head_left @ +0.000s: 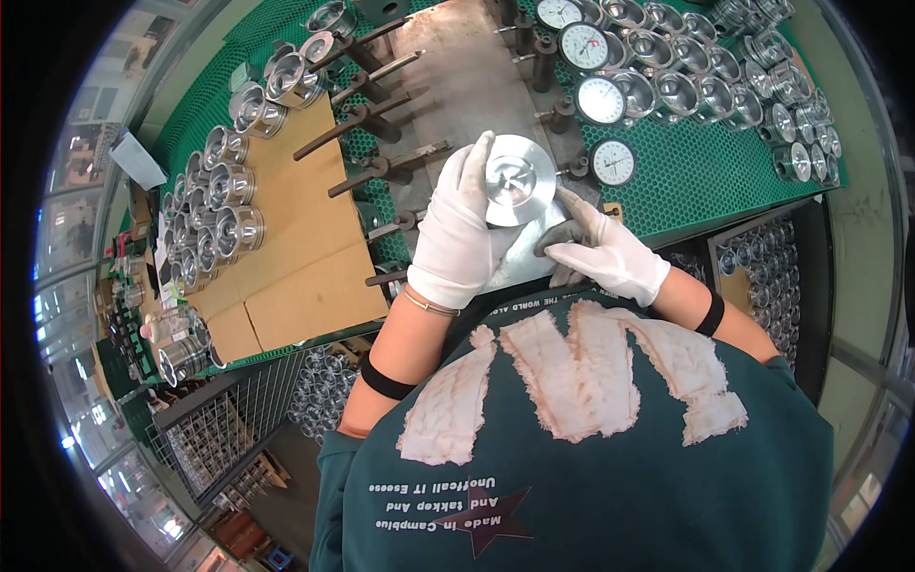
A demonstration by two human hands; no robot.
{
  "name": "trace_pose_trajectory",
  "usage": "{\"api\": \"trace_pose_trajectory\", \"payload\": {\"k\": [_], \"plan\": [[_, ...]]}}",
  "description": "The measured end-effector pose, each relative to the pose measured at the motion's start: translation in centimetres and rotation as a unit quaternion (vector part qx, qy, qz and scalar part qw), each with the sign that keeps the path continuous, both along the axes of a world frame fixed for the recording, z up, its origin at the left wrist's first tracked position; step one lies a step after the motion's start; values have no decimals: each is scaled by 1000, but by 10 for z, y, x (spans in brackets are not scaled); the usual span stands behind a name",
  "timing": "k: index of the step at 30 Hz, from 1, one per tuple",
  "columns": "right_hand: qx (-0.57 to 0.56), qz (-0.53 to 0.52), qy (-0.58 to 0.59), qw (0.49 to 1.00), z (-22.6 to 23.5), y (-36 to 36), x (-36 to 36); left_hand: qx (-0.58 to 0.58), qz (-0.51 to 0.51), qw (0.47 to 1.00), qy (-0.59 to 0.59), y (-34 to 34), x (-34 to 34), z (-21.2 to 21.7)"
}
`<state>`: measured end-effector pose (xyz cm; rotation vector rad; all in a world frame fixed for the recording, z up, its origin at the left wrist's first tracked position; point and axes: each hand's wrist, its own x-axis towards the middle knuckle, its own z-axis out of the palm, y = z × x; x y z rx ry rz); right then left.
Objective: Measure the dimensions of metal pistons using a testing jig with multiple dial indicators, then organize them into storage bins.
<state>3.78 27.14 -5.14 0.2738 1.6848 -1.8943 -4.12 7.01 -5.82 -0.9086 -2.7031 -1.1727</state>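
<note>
A round silver metal piston (520, 179), its flat turned face upward, is over the metal plate close to my body. My left hand (456, 229), in a white glove, is closed round its left side, with fingers along the rim. My right hand (605, 250), gloved too and grey at the fingertips, has its forefinger reaching to the piston's right edge. The thumb and other fingers of that hand are bent in below. Just right of the piston is a dial gauge (612, 163) with a white face. The piston's underside is hidden.
More dial gauges (601, 99) line the metal plate (448, 57), facing dark rods on posts (376, 172) at its left. Several pistons (677, 92) stand on green matting at the right; others (238, 229) stand by brown cardboard (305, 248) at the left. A wire-sided cart (238, 419) is below.
</note>
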Motion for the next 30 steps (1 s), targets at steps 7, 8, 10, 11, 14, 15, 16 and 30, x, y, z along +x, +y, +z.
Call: {"api": "trace_pose_trajectory", "payload": {"k": [7, 8, 10, 11, 14, 15, 16, 30], "plan": [[39, 3, 21, 999, -5, -3, 3, -1, 1, 1000, 15, -2, 2, -3], [38, 2, 24, 999, -7, -4, 3, -1, 0, 1000, 14, -2, 3, -3], [37, 1, 27, 999, -8, -5, 4, -7, 5, 1000, 17, -3, 3, -5], [32, -1, 20, 999, -7, -6, 3, -7, 6, 1000, 16, -4, 3, -6], [24, -6, 12, 1000, -6, -8, 4, 1, 8, 1000, 17, -4, 2, -7], [19, -9, 9, 1000, -6, -9, 4, 10, 0, 1000, 19, -5, 2, -7], [19, -8, 9, 1000, -4, -8, 2, 20, -8, 1000, 19, -4, 1, -7], [-74, -66, 239, 966, 28, 55, 5, 144, -146, 926, -317, 11, 33, 68]]}}
